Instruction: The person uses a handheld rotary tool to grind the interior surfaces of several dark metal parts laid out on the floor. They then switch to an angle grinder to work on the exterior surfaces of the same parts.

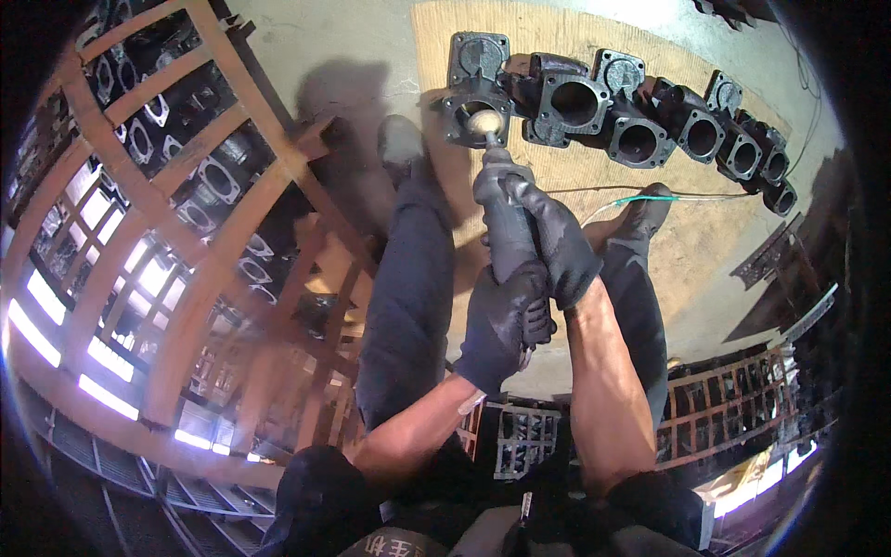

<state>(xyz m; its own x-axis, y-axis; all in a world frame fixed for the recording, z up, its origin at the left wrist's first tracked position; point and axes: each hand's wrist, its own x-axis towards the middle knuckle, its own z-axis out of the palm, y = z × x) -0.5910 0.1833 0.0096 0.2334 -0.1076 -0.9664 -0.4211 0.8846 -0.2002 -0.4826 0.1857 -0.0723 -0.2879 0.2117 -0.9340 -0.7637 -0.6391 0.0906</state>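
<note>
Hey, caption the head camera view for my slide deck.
Gloved left hand and right hand hold a power tool, its rounded tip at an open-mouthed black casting.

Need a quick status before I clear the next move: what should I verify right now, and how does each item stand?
1. Left grip closed around the rear of the tool: ok.
2. Right grip on the tool, farther forward: ok.
3. Round tip at the opening of the leftmost casting: ok, the two overlap in view.
4. Tip stopped: cannot tell from a single still.
5. Green cord clear of the right shoe: cannot tell; they overlap in view.
6. Forearms covered: not ok, bare skin shows above both gloves.
</note>
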